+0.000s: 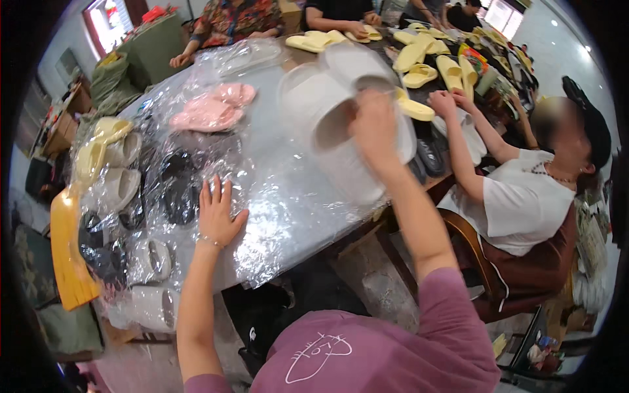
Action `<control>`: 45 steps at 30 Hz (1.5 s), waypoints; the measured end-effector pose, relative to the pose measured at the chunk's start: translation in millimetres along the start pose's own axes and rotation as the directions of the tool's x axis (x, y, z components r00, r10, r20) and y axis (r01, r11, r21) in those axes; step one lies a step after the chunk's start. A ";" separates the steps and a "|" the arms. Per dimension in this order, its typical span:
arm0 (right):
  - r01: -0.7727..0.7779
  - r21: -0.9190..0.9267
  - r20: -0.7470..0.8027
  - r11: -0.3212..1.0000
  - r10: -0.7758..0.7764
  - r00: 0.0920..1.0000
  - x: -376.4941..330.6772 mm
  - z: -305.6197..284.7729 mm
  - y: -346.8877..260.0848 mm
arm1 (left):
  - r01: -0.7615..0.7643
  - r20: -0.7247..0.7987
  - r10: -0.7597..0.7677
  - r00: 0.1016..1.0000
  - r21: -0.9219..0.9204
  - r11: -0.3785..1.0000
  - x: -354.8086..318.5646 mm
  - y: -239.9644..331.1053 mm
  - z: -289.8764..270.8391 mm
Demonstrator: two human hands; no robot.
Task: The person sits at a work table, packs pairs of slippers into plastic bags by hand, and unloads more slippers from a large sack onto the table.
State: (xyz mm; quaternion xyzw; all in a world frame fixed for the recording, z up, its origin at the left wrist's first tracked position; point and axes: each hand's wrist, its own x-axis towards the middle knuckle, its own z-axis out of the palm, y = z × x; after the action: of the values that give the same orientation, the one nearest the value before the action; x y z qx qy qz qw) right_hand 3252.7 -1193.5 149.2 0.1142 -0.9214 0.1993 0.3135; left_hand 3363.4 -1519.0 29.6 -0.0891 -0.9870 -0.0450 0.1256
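My right hand (376,128), slightly blurred, grips a pair of pale grey slippers (303,92) over the far right part of the table, its fingers closed at their straps. My left hand (220,219) lies flat with fingers spread on a transparent plastic bag (237,169). Just left of it, black slippers (177,190) show through the plastic. Beyond them sits a bagged pair of pink slippers (213,108).
The table (275,177) has a shiny plastic cover. Bagged yellow slippers (90,160) and grey slippers (154,308) line its left side, beside a yellow-orange strip (69,249). Loose yellow slippers (419,52) pile up at the far right. A co-worker in white (524,196) sits at right; others work opposite.
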 end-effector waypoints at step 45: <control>-0.134 0.734 0.164 0.666 0.018 0.986 -213.6 45.0 -42.8 | -0.295 -0.224 0.365 0.903 0.293 0.910 -17.7 -76.4 -13.5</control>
State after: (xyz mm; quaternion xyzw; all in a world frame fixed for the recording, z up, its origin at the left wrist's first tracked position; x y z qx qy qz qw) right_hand 3409.1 -1233.3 -3.8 0.2072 -0.7846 0.5607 0.1646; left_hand 3369.3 -1598.3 33.0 -0.2325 -0.9279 0.0908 0.2770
